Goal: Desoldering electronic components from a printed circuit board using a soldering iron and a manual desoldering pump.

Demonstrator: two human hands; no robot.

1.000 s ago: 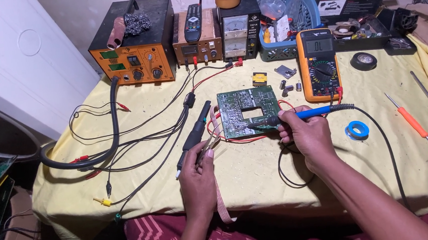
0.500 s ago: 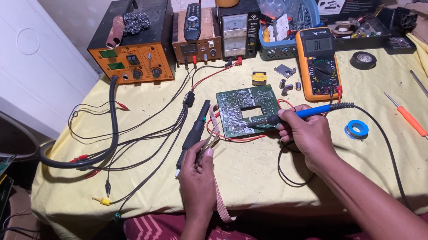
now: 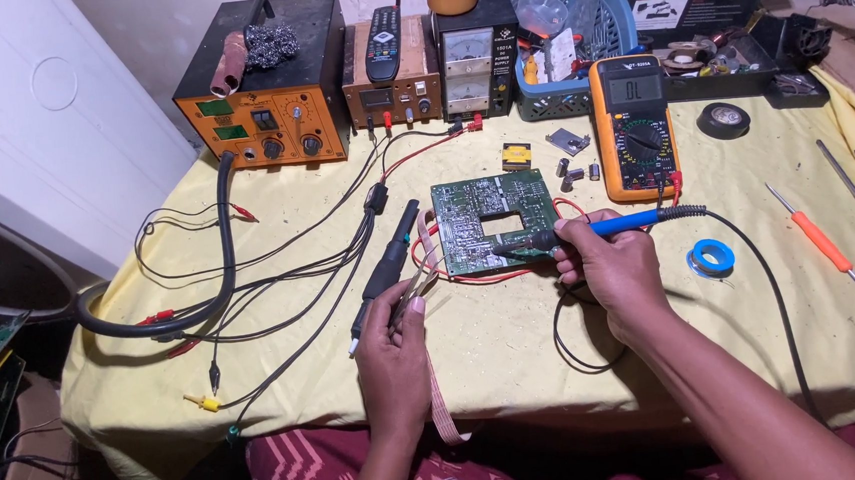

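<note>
A green circuit board (image 3: 476, 212) with a rectangular cut-out lies on the yellow tablecloth (image 3: 516, 364). My right hand (image 3: 615, 267) grips a blue-handled soldering iron (image 3: 607, 224), its tip resting on the board's lower right edge. My left hand (image 3: 392, 343) sits left of the board and pinches metal tweezers (image 3: 413, 289), right beside a black hot-air handpiece (image 3: 387, 268) lying on the cloth. Red wires (image 3: 470, 277) curl under the board.
An orange rework station (image 3: 263, 111), a small power supply (image 3: 387, 87), an analogue meter box (image 3: 475, 56) and a blue basket (image 3: 573, 29) line the back. An orange multimeter (image 3: 633, 125), tape rolls (image 3: 713, 256), orange screwdriver (image 3: 824, 242) and tangled leads (image 3: 249, 272) surround the board.
</note>
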